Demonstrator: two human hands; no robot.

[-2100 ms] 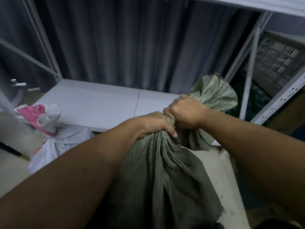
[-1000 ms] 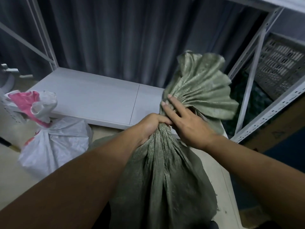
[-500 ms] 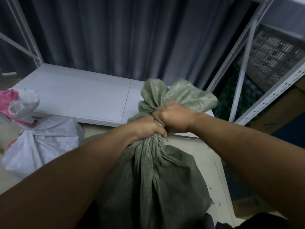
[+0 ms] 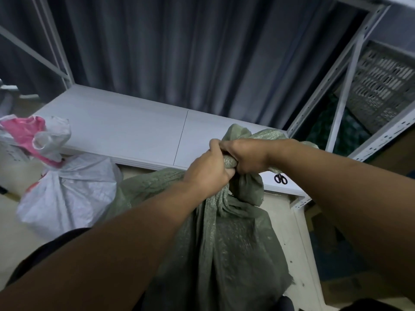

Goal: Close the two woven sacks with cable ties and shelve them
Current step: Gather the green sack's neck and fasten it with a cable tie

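You had your left hand (image 4: 207, 170) and right hand (image 4: 246, 157) both clenched on the bunched neck of the green woven sack (image 4: 224, 243), presumably keeping it narrow for a tie (none visible). The sack stood on the floor before the low shelf (image 4: 125, 131); the white woven sack (image 4: 67, 189) sat left of it.

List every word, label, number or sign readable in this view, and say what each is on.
None can be read.
White woven sack: pink and red print patches, no legible letters.
Green woven sack: no print seen.
White metal shelf board: bare.
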